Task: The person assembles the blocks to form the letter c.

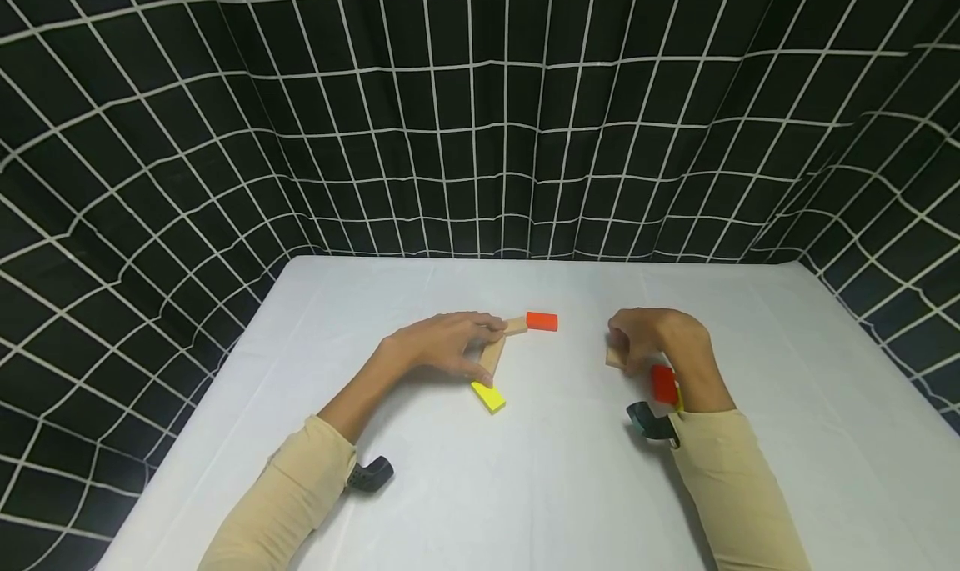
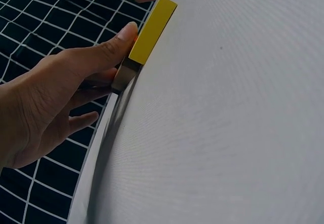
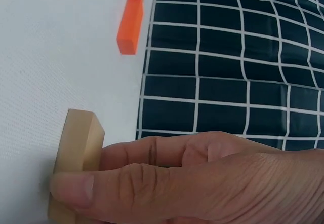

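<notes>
In the head view, my left hand (image 1: 450, 342) spans a plain wooden block (image 1: 491, 354), thumb at its near end and fingertips at its far end. The near end meets a yellow block (image 1: 489, 398); the far end meets another wooden block (image 1: 516, 326), joined to an orange-red block (image 1: 542, 321), forming a bent line. In the left wrist view the thumb lies beside the yellow block (image 2: 153, 30). To the right, my right hand (image 1: 652, 333) pinches a separate wooden block (image 3: 76, 143) between thumb and fingers, low over the white table.
A red block (image 1: 663, 384) and a partly hidden yellow block (image 1: 680, 399) lie by the right wrist. Dark wrist cameras (image 1: 371, 475) jut from both sleeves. A black curtain with a white grid (image 1: 510, 121) stands behind the white table (image 1: 525, 488).
</notes>
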Action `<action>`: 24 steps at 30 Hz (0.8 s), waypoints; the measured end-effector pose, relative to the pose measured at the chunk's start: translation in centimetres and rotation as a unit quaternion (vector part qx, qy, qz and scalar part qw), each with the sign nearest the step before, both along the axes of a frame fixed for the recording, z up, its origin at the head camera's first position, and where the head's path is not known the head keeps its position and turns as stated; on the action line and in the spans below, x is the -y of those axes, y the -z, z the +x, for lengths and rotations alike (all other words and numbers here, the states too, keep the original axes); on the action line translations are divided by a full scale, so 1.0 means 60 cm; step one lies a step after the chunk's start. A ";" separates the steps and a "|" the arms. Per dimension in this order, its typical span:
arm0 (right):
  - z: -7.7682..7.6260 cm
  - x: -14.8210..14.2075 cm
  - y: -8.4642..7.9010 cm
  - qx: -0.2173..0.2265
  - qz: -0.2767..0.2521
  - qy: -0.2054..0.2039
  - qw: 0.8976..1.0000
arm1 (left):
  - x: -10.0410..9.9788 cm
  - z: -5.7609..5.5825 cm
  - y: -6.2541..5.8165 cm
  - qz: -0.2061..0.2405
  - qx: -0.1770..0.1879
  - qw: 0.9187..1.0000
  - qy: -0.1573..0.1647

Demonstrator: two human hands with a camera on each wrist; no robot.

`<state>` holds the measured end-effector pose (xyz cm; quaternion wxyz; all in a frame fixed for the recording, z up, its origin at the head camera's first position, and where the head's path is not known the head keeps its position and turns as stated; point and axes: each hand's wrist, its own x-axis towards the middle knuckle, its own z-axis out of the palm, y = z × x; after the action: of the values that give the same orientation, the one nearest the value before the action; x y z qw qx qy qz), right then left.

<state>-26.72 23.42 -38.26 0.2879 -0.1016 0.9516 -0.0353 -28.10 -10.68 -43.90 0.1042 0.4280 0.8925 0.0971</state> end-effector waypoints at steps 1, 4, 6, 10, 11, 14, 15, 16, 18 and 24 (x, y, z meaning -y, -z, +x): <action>0.000 0.000 0.001 0.000 0.001 -0.001 1.000 | 0.000 0.000 0.000 0.000 0.001 1.000 0.001; 0.000 0.000 0.001 -0.002 0.003 -0.007 1.000 | 0.000 0.001 0.000 0.000 0.002 1.000 0.005; -0.001 0.001 0.002 -0.003 0.006 -0.015 1.000 | 0.000 0.000 0.000 -0.002 -0.001 1.000 0.009; -0.001 0.002 -0.002 -0.003 0.001 -0.026 1.000 | -0.001 0.000 -0.001 -0.007 -0.002 1.000 0.011; 0.000 0.003 -0.004 -0.003 -0.001 -0.028 1.000 | -0.001 0.000 -0.001 -0.008 -0.003 1.000 0.011; 0.003 0.008 -0.013 -0.003 -0.011 -0.033 0.999 | -0.002 -0.001 -0.001 -0.009 -0.004 1.000 0.010; 0.004 0.010 -0.016 -0.004 -0.014 -0.034 0.999 | -0.002 -0.002 0.000 -0.009 -0.005 1.000 0.011; 0.006 0.012 -0.019 -0.005 -0.015 -0.036 0.999 | -0.002 -0.002 -0.001 -0.009 -0.007 1.000 0.011; 0.009 0.017 -0.025 -0.008 -0.017 -0.042 0.999 | -0.002 -0.002 0.000 -0.007 -0.008 1.000 0.010; 0.021 0.030 -0.043 -0.015 -0.023 -0.056 0.998 | -0.002 -0.003 0.002 -0.007 -0.010 1.000 0.007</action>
<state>-25.44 21.64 -35.70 0.2727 -0.1623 0.9475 -0.0396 -28.29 -10.54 -44.02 0.0990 0.4344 0.8911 0.0858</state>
